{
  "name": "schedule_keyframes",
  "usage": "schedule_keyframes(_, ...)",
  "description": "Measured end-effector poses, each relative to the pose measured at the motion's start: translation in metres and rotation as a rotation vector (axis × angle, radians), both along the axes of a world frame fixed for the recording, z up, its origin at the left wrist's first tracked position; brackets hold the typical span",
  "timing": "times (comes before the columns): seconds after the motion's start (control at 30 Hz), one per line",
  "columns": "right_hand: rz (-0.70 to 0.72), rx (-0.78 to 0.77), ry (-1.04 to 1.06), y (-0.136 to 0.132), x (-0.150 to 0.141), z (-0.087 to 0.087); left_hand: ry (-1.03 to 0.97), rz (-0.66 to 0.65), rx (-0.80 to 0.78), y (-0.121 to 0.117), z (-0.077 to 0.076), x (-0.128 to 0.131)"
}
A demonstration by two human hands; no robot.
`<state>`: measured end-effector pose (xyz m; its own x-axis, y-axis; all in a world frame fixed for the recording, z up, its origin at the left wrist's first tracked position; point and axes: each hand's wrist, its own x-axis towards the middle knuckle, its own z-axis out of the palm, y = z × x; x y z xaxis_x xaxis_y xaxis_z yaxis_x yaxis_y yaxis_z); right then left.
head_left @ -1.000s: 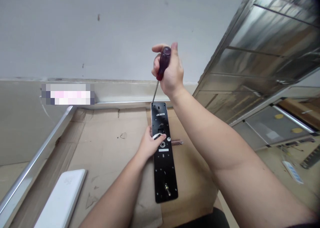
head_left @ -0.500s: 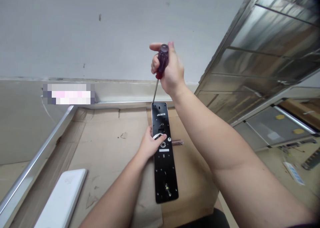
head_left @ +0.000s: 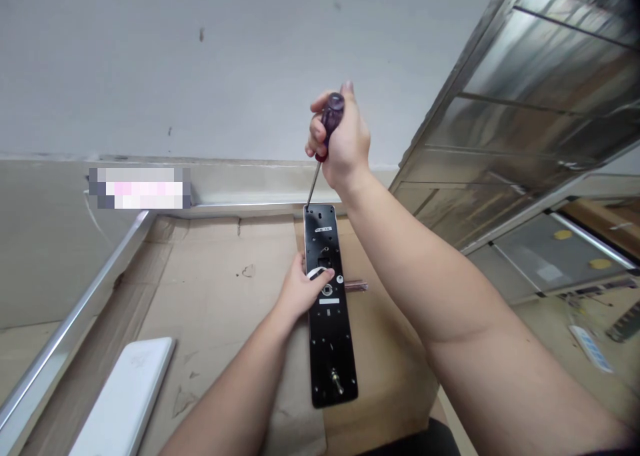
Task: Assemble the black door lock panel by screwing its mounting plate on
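My right hand [head_left: 343, 136] closes around a dark red screwdriver [head_left: 327, 126], tip at the top end of a long black metal lock plate [head_left: 330, 349]; my left hand [head_left: 300, 289] holds the plate flat on brown cardboard [head_left: 225, 296].

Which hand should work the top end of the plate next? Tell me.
Right, likely: the right hand grips the screwdriver, its tip at the top of the plate, while the left hand steadies it.
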<state>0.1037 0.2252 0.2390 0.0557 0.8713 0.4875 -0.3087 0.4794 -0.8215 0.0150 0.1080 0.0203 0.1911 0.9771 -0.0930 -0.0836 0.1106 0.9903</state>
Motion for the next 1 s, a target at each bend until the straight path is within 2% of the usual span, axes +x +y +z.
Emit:
schedule_keyframes(0.07,0.034,0.073,0.046,-0.003,-0.004,-0.002,-0.003,0.006,-0.006,0.000,0.001,0.000)
schedule_keyframes(0.2,-0.022,0.175,0.001,-0.006,-0.007,-0.007,-0.029,0.000,-0.032,-0.001,-0.001,0.001)
schedule_keyframes(0.43,0.051,0.134,-0.058,0.001,0.002,-0.010,-0.044,0.003,-0.051,-0.001,0.001,0.001)
schedule_keyframes(0.57,-0.059,0.093,-0.022,0.002,-0.003,-0.014,-0.039,-0.009,-0.054,-0.002,0.005,0.001)
schedule_keyframes(0.67,-0.131,0.135,0.018,0.007,-0.006,-0.016,-0.024,-0.009,-0.045,-0.002,0.006,0.001)
schedule_keyframes(0.77,-0.084,0.144,0.005,0.011,-0.005,-0.013,-0.015,-0.002,-0.038,-0.002,0.006,0.001)
schedule_keyframes(0.87,-0.006,0.077,-0.031,0.009,-0.001,-0.008,-0.022,-0.004,-0.040,-0.002,0.007,0.001)
schedule_keyframes(1.0,-0.031,0.044,0.020,0.003,-0.002,-0.007,-0.024,-0.008,-0.043,-0.002,0.007,0.001)
